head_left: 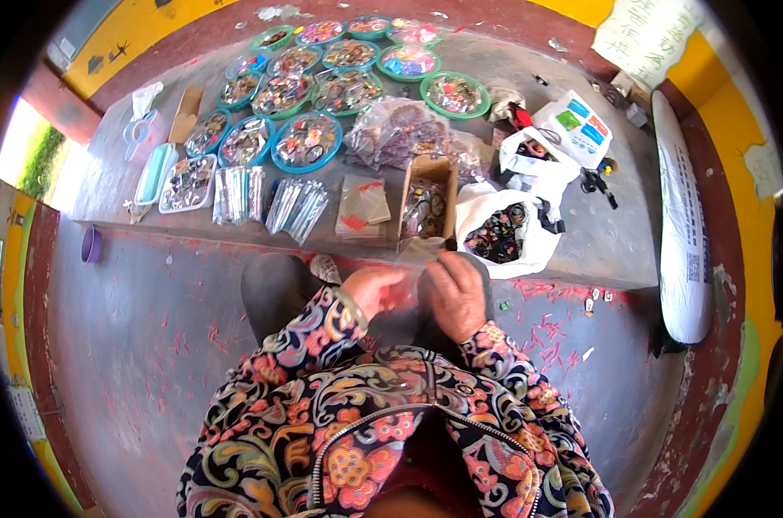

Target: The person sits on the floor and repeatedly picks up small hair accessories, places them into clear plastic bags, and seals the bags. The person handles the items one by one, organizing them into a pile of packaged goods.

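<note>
My left hand (376, 288) and my right hand (453, 293) meet in front of my chest, both pinching a small clear plastic bag (417, 256) between them. What is inside the bag is too small to tell. Just beyond my hands an open cardboard box (428, 203) holds small colourful trinkets. To its right a white plastic bag (504, 233) lies open with dark beaded pieces in it. A stack of flat clear packets (363, 205) lies left of the box. My sleeves are a bright floral pattern.
On the grey raised step (106, 186), several round green and blue trays (307, 138) hold trinkets, with bundles of clear sleeves (294, 207), a white tray (187, 183) and more bags (400, 129). A long white sack (683, 224) lies at right. A purple cup (91, 244) sits at left.
</note>
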Tool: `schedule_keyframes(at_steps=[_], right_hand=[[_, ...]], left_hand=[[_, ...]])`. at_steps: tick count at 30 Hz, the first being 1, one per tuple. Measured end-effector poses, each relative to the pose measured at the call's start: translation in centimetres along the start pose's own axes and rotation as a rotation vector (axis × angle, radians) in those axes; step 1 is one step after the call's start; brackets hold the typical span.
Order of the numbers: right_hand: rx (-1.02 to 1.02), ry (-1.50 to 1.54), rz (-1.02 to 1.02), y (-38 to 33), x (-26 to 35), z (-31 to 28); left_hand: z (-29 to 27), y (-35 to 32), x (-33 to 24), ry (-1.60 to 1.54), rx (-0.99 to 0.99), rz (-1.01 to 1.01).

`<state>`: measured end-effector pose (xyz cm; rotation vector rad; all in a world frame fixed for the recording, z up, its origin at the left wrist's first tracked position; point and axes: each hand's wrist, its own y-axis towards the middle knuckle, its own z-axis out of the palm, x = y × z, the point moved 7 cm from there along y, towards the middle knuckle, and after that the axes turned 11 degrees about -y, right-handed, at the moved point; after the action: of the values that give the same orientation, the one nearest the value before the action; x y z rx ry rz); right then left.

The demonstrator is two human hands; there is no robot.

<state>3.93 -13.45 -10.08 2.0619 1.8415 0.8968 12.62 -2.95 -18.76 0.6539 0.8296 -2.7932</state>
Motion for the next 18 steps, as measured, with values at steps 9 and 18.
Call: schedule_keyframes(at_steps=[9,18], right_hand=[[0.104,0.714,0.502,-2.7,-2.4,3.7],[0.445,1.449,0.958,-5.1,-1.0,7.3]], left_hand=[[0.0,-3.1,-0.4,-0.094,-0.126,0.053],[2.6,-3.8,-1.9,0.418,-0.193,0.472]])
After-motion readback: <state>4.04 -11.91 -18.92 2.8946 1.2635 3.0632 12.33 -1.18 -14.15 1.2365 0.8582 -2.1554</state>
